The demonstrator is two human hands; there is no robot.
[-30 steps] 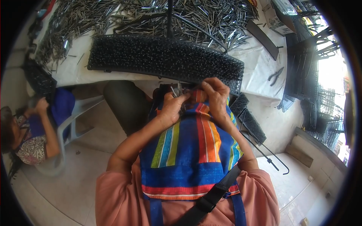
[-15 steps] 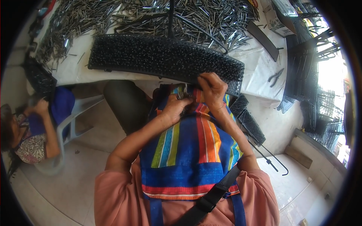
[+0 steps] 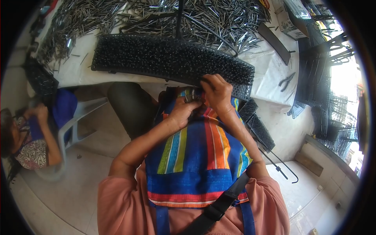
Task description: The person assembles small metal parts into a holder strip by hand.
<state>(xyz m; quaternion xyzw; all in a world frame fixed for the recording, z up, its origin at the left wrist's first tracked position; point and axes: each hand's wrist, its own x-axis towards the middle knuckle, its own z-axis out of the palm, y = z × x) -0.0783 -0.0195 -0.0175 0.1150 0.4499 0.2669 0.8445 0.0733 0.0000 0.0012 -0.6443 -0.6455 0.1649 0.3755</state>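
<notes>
The right hand [image 3: 217, 91] rests on the near edge of the black mat [image 3: 168, 60], fingers curled over its rim and pressing on the studded surface; whether it pinches a pin there is too small to tell. The left hand [image 3: 184, 111] sits just below and beside it, against the top of the striped apron [image 3: 199, 156], fingers bent around a small bunch of metal pins [image 3: 192, 96] that show between the two hands. The hands are near each other, almost touching.

The mat is long, dark and covered in rows of studs. It lies across the near edge of the table [image 3: 266, 74], which is covered in white cloth, and its right end overhangs toward the person's lap. Behind the mat a large heap of loose pins [image 3: 156, 15] spreads over the tabletop. A pair of pliers [image 3: 287, 81] lies on the cloth at the right, well apart from the hands.

Below the table's right side, more black mats [image 3: 256, 125] lean near the floor. To the right stand stacked wire racks [image 3: 321, 78]. At the left, another person [image 3: 31, 133] sits on a white plastic chair [image 3: 76, 121], hands raised at the table's edge.
</notes>
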